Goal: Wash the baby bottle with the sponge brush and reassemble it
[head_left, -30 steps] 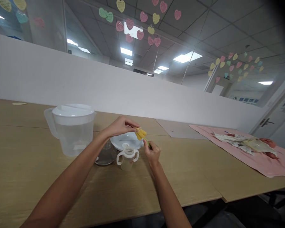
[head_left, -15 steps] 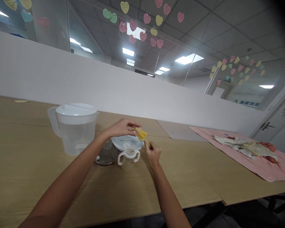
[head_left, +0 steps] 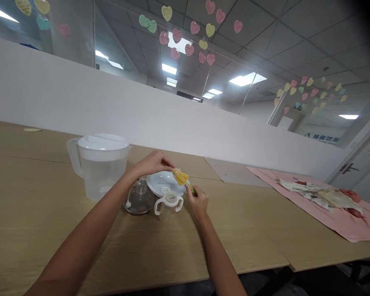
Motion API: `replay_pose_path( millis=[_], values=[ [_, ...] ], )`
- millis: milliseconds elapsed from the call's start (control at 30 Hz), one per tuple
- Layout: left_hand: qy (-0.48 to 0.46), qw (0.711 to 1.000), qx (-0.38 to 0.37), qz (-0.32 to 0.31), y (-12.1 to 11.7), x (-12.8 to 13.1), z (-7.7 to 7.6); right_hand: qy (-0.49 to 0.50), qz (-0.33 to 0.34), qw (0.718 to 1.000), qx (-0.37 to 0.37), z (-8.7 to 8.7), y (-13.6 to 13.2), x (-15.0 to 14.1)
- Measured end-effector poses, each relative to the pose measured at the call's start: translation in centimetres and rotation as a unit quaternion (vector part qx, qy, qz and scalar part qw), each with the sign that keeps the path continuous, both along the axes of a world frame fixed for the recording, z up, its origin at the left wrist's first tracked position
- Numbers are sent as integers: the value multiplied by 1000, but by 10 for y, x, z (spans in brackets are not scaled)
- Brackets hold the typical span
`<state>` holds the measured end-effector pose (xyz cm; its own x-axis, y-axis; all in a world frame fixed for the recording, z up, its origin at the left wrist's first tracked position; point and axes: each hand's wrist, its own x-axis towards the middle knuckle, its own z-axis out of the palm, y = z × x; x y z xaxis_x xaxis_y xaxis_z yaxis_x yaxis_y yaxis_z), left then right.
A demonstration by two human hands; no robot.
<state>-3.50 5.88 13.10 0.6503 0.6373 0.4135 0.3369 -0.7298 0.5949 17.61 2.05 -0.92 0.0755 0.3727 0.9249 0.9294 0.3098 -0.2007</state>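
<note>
My right hand [head_left: 197, 201] is closed round the green handle of a small brush with a yellow sponge head [head_left: 181, 177]. My left hand [head_left: 151, 163] pinches a small item at the tip of that sponge head; I cannot make out what it is. Both hands hover above a white bowl [head_left: 165, 181]. Just in front of the bowl stands a small two-handled baby cup [head_left: 168, 205]. A clear dome lid [head_left: 139, 198] lies to its left.
A clear lidded water pitcher [head_left: 100, 164] stands left of the bowl on the wooden table [head_left: 49, 213]. A pink cloth [head_left: 339, 216] with packets on it lies at the right. A white partition wall runs behind the table.
The view has shifted slightly, so everything sits a little further right. My hands keep the same hold on the brush, and its head has dipped a little toward the bowl.
</note>
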Motion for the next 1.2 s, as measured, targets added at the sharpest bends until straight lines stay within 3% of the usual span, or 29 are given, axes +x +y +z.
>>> replay_pose_path(
  millis=[767, 1000, 1200],
  values=[
    [10, 1000, 7, 29, -1, -3, 5, 13, 1, 1000, -6, 1, 1, 1],
    [-26, 985, 85, 148, 0, -28, 16, 71, -58, 995, -28, -2, 5, 11],
    [33, 991, 59, 118, 6, -20, 6, 82, -33, 995, -54, -1, 2, 6]
  ],
)
